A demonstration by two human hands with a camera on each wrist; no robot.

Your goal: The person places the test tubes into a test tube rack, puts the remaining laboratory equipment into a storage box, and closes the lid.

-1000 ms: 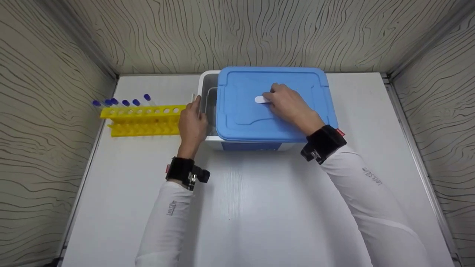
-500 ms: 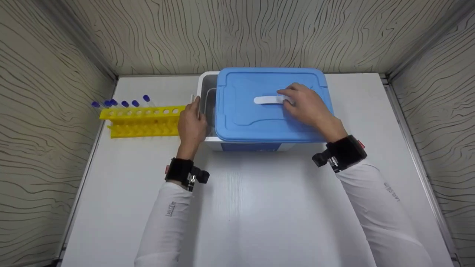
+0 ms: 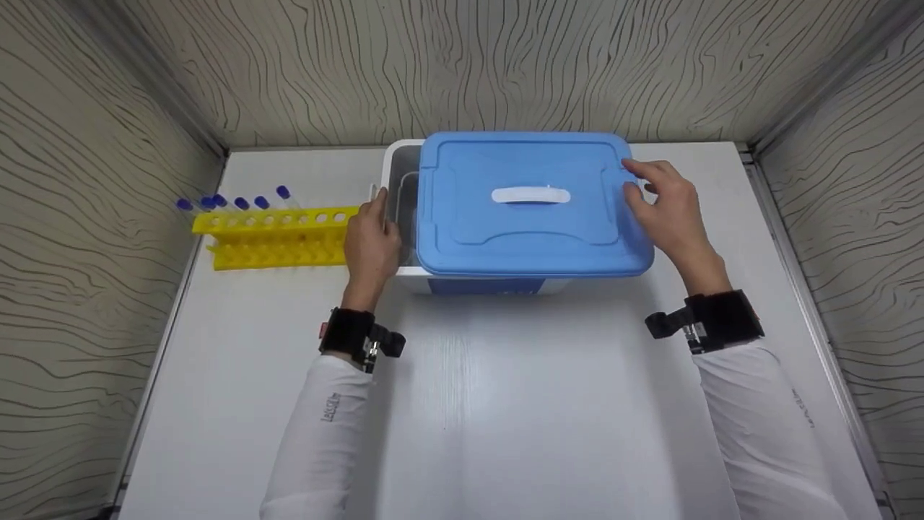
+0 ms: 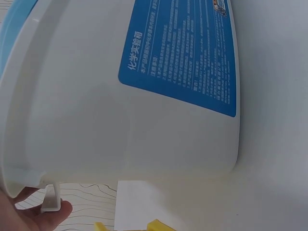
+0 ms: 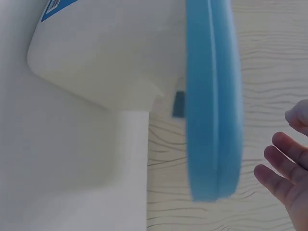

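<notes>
White table (image 3: 505, 404): white box (image 3: 404, 217) set at the far centre, blue lid (image 3: 527, 209) laid on it shifted right, left end uncovered. Left hand (image 3: 372, 242) is curled on the box's left rim. Right hand (image 3: 668, 209) is held by the lid's right edge, fingers spread, contact not discernible. Yellow rack (image 3: 274, 231) sits left.

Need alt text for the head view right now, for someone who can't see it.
A white box carries a blue lid shifted right, leaving its left end uncovered. The left hand grips the box's left rim; the right hand touches the lid's right edge. A yellow tube rack stands left.
</notes>
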